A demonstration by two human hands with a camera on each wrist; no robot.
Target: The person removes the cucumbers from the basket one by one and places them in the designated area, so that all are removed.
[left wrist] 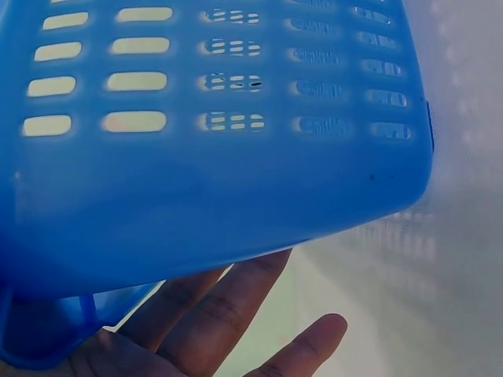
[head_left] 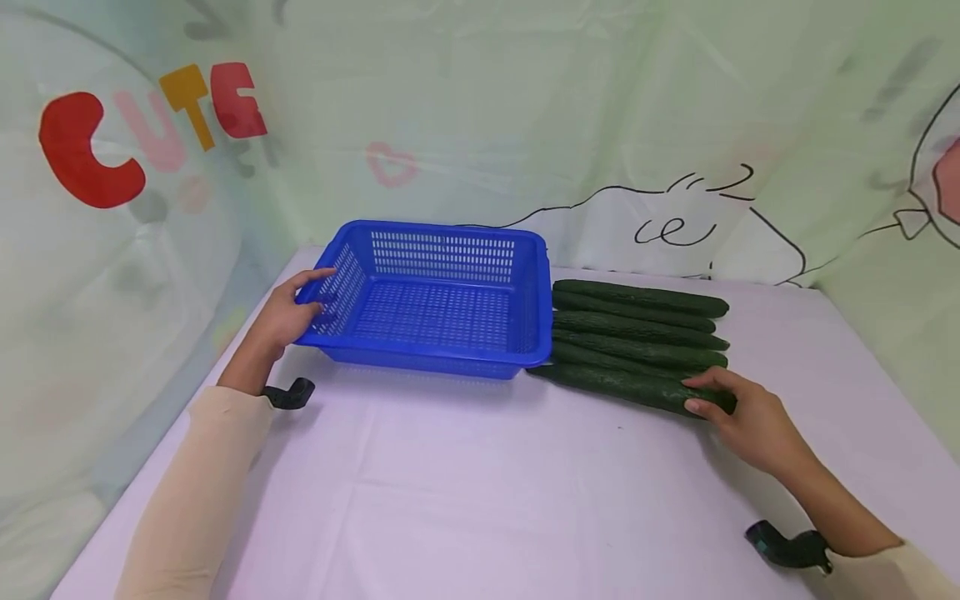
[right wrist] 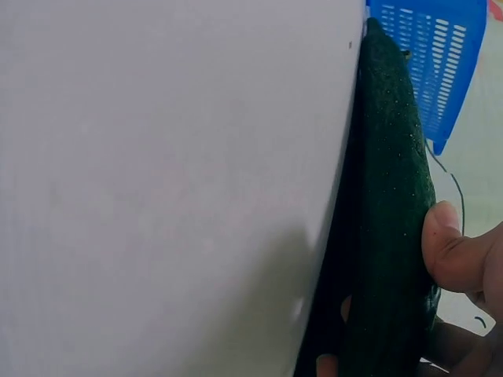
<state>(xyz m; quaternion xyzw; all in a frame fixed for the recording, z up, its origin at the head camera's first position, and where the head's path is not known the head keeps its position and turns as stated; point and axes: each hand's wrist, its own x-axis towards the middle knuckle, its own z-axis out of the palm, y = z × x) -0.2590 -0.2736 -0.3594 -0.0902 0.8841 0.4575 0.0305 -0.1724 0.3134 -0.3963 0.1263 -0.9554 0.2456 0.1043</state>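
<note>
A blue plastic basket (head_left: 420, 357) with slotted walls stands toward the back left of the table. My left hand (head_left: 288, 308) grips its left rim. In the left wrist view, fingers (left wrist: 224, 314) of that hand show beside the basket's wall (left wrist: 212, 188), partly hidden behind it. Several dark green cucumbers (head_left: 637, 323) lie side by side to the right of the basket, their left ends partly hidden by it. My right hand (head_left: 750, 421) holds the right end of the nearest cucumber (head_left: 615, 383). In the right wrist view, my thumb (right wrist: 444, 243) presses against this cucumber (right wrist: 393, 173).
A white cloth (head_left: 480, 483) covers the table. Behind it hangs a pale green printed curtain (head_left: 465, 108) with coloured letters at the left. Each wrist carries a black camera mount, one at the left (head_left: 291, 393) and one at the right (head_left: 787, 546).
</note>
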